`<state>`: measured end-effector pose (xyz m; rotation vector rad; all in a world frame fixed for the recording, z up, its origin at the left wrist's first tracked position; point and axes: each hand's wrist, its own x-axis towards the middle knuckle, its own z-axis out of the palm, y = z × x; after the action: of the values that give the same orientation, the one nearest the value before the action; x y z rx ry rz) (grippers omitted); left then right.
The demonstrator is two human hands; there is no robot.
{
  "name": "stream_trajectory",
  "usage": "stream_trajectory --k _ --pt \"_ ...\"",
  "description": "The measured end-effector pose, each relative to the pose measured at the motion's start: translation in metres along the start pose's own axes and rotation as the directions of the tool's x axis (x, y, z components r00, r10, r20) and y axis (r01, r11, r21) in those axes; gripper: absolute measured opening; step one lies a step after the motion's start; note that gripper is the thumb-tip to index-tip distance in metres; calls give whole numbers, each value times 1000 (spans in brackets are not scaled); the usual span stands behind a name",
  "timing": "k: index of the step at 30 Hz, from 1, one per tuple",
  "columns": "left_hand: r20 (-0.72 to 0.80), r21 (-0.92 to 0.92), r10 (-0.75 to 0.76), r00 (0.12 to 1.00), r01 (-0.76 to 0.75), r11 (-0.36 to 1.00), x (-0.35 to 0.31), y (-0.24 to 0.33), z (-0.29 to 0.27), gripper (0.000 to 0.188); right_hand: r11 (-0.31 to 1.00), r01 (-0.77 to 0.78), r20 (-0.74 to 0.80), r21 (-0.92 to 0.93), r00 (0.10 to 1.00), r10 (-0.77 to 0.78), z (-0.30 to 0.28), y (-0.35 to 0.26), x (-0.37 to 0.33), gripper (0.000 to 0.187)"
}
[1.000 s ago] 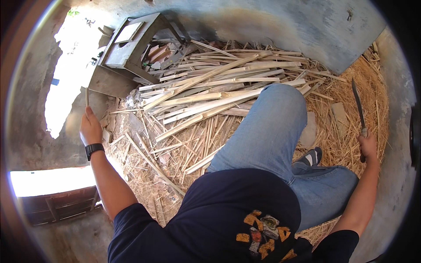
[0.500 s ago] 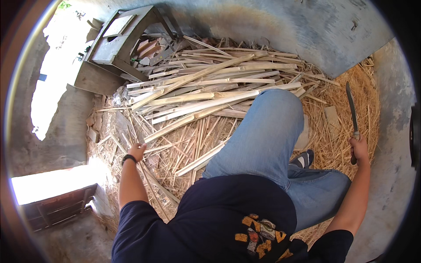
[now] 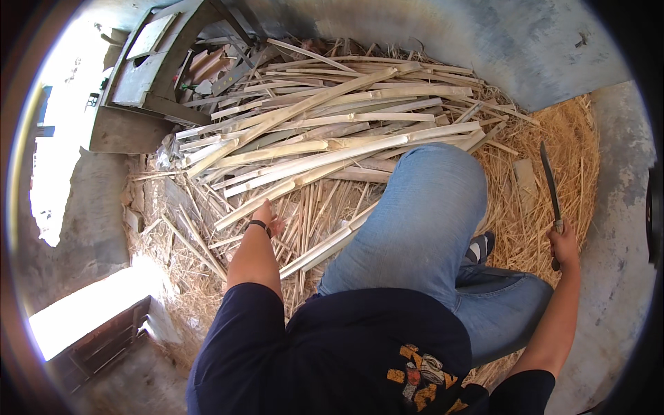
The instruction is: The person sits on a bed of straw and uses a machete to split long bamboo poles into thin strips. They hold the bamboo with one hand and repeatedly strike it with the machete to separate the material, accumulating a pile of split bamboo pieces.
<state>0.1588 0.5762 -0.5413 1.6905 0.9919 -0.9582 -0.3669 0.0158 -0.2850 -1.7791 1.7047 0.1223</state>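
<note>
My right hand [image 3: 564, 243], out at the right, is closed around the handle of a machete [image 3: 550, 181]. Its long dark blade points up and away from me, over the straw. My left hand [image 3: 268, 218] reaches forward, low over the split bamboo strips [image 3: 297, 181], beside the near end of one pale strip. Its fingers look apart, and I see nothing held in them; whether they touch a strip I cannot tell. Thin bamboo sticks [image 3: 315, 214] lie scattered just right of that hand. My bent knee [image 3: 439, 187] in jeans covers the ends of several strips.
A worn wooden cabinet [image 3: 149, 66] stands at the far left, with broken tile pieces [image 3: 207, 66] beside it. Loose straw [image 3: 574, 138] spreads along the right wall. Grey walls [image 3: 484, 41] close in the far and right sides. A bright low opening [image 3: 90, 304] lies at left.
My left hand has moved right and forward toward the strips, away from the thin sticks it was at. The machete has dipped slightly, still in my right hand. The view has shifted a little.
</note>
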Motion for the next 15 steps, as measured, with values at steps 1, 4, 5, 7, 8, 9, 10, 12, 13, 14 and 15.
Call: stream_trajectory --k 1,4,5,7,8,9,10,12,13,14,15 --pt "-17 -149 -15 1000 12 989 7 -3 5 63 1000 -20 11 2 1000 20 0 4 3 15" --pt "-22 -458 -24 999 11 889 24 0 11 66 999 -33 -2 24 999 33 1 7 8 15" --pt "-19 -534 -19 1000 6 845 29 1 13 67 999 -42 6 16 999 42 2 8 9 15" --pt "-40 -695 -65 997 19 718 51 7 5 69 999 -38 24 -4 999 38 2 -6 13 16" --pt "-37 -722 -56 998 12 692 51 11 8 70 999 -36 24 3 999 36 3 -6 14 16" --pt "-33 -744 -47 998 7 668 46 15 11 70 999 -38 21 10 999 38 3 -3 13 16" --pt "-75 -731 -55 996 -17 683 39 18 17 70 999 -37 18 21 999 37 3 -4 13 16" --pt "-94 -698 -34 995 -42 715 29 25 16 69 1000 -25 12 -4 1000 25 4 -10 11 17" --pt "-104 -683 -21 994 -56 728 27 27 13 69 1000 -15 11 -16 1000 16 5 -15 10 18" --pt "-185 -660 -33 982 -99 745 29 30 11 65 1000 -10 15 -11 1000 10 5 -19 9 18" --pt "-169 -666 79 982 -173 726 29 36 5 64 1000 -1 15 -4 1000 1 6 -23 9 18"
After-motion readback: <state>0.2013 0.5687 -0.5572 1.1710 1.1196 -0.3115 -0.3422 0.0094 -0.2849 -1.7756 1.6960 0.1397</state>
